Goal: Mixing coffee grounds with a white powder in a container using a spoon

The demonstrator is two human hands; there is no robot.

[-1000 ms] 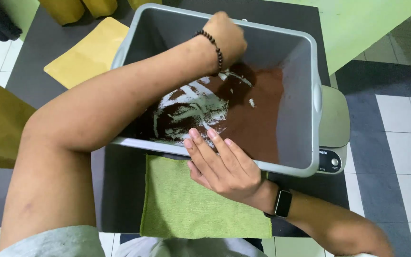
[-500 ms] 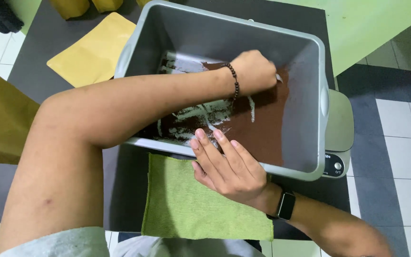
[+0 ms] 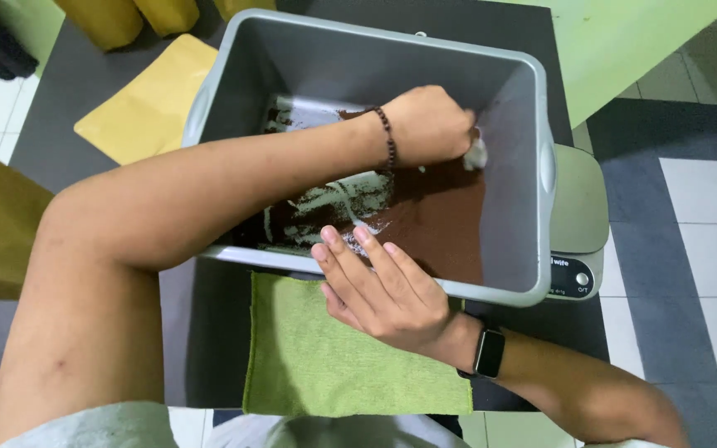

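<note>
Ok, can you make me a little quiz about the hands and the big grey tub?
1. True or false: the left hand is inside the grey tub.
2. What colour is the cloth under the right hand? A red, B green, C blue.
3. What is the right hand resting on?

Key: 1 true; 2 B; 3 the tub's near rim.

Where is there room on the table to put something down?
Bare dark table lies between the yellow pouch and the green cloth. It is crowded around the grey tub, where the left hand and right hand work.
</note>
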